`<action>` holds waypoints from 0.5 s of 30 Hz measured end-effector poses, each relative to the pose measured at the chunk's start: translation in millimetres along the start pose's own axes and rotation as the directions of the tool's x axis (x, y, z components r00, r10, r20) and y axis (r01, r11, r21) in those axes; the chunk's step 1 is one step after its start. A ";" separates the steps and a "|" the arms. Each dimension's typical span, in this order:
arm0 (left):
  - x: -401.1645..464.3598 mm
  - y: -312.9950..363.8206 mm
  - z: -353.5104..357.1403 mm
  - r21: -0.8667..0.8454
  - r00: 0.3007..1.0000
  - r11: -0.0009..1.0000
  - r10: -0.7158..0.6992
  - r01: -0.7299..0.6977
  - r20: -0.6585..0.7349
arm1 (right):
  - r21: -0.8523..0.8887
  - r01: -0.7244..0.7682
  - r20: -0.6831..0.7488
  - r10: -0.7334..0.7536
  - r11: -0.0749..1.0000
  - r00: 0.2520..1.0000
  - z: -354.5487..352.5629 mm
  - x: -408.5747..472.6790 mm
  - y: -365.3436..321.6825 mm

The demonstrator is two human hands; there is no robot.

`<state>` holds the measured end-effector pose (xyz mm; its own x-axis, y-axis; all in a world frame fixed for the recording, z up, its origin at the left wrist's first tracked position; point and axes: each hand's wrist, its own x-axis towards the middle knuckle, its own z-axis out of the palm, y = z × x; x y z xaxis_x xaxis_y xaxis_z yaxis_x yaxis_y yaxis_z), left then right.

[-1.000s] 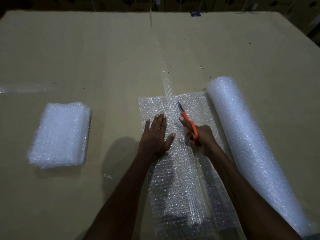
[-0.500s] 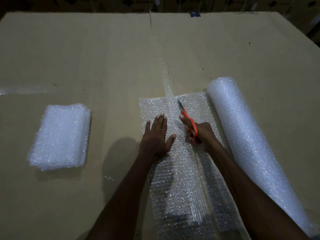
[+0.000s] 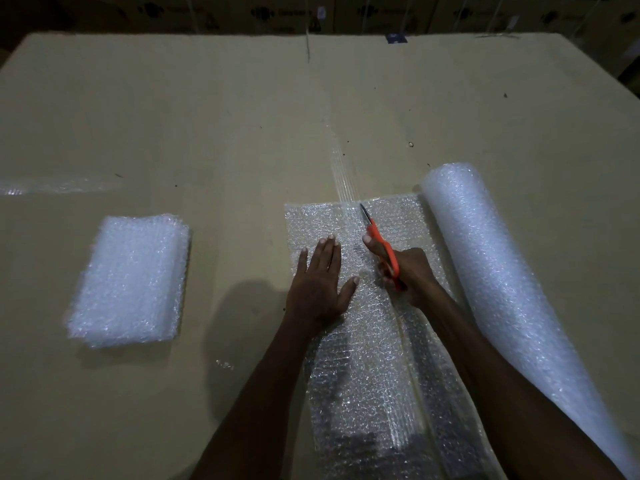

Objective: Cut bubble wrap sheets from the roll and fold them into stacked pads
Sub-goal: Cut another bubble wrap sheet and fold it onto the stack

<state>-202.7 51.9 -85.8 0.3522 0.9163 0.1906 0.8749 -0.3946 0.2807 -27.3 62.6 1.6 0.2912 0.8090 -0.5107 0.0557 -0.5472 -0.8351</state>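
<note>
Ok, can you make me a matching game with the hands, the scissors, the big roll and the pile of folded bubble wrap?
Things:
1. left hand
2. scissors
3. bubble wrap roll
4. stack of folded pads

Where or how:
A. far left on the cardboard table, alone
B. gripped in the right hand, tips near the sheet's far edge
C. pressed flat on the unrolled sheet
D. lying along the sheet's right side

Pairs: 1-C, 2-B, 3-D, 4-A
</note>
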 end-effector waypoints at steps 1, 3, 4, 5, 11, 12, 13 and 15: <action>0.0 0.1 0.0 -0.003 1.000 1.000 -0.002 0.002 0.004 | -0.013 -0.002 -0.005 0.002 1.000 1.000 -0.7 0.2 0.7; 0.1 0.0 -0.1 -0.008 1.000 1.000 -0.006 0.006 0.007 | -0.018 -0.002 -0.003 0.002 1.000 1.000 -1.0 0.7 0.0; 0.1 0.0 0.0 -0.008 1.000 1.000 -0.007 0.007 0.008 | -0.012 0.001 0.000 -0.001 1.000 1.000 -0.6 0.9 -1.6; 0.0 0.1 -0.1 -0.008 1.000 1.000 -0.008 0.008 0.008 | -0.009 0.003 0.002 -0.003 1.000 1.000 -0.1 1.1 -3.9; 0.8 -0.1 -0.4 -0.013 1.000 1.000 -0.015 0.015 0.022 | -0.043 0.002 -0.003 -0.002 0.999 1.000 3.2 4.5 -8.9; 0.8 -0.1 -0.3 -0.017 1.000 1.000 -0.015 0.016 0.023 | -0.050 0.002 -0.007 -0.002 0.999 1.000 2.8 4.7 -7.9; 0.7 0.0 -0.3 -0.020 1.000 1.000 -0.014 0.015 0.021 | -0.050 0.001 -0.008 -0.002 0.999 1.000 1.9 5.1 -6.6; 0.6 0.2 -0.7 -0.022 1.000 1.000 -0.014 0.014 0.016 | -0.028 0.003 -0.003 -0.003 1.000 1.000 1.0 5.8 -6.7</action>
<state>-202.5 52.3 -85.0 0.3452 0.9228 0.1713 0.8724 -0.3828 0.3041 -26.9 71.2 4.0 0.2935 0.8099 -0.5079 0.0831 -0.5509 -0.8304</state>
